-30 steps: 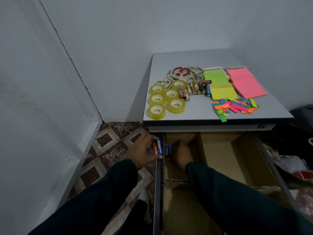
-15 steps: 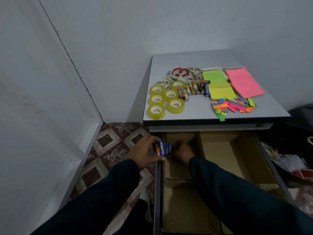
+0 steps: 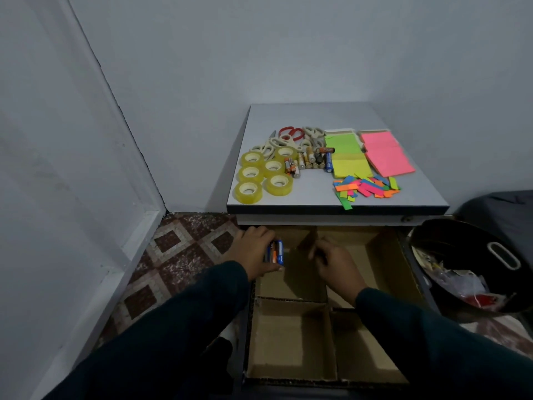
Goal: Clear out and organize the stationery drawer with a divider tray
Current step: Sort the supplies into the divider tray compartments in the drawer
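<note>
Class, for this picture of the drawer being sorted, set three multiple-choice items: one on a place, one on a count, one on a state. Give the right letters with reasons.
1. Where do the tape rolls lie?
A. on the left part of the desk top
B. in the cardboard tray
C. on the floor

2. How many tape rolls are there?
A. four
B. six
C. nine

3. What is the left hand doing?
A. resting flat and empty
B. cutting paper with scissors
C. gripping batteries

Answers:
1 A: the rolls sit grouped on the desk top, left of the loose batteries there.
2 B: six yellowish rolls show, in two rows.
3 C: its fingers close round blue and orange batteries at the tray's left edge; the right hand reaches into the tray, and whether it holds anything cannot be seen.
</note>
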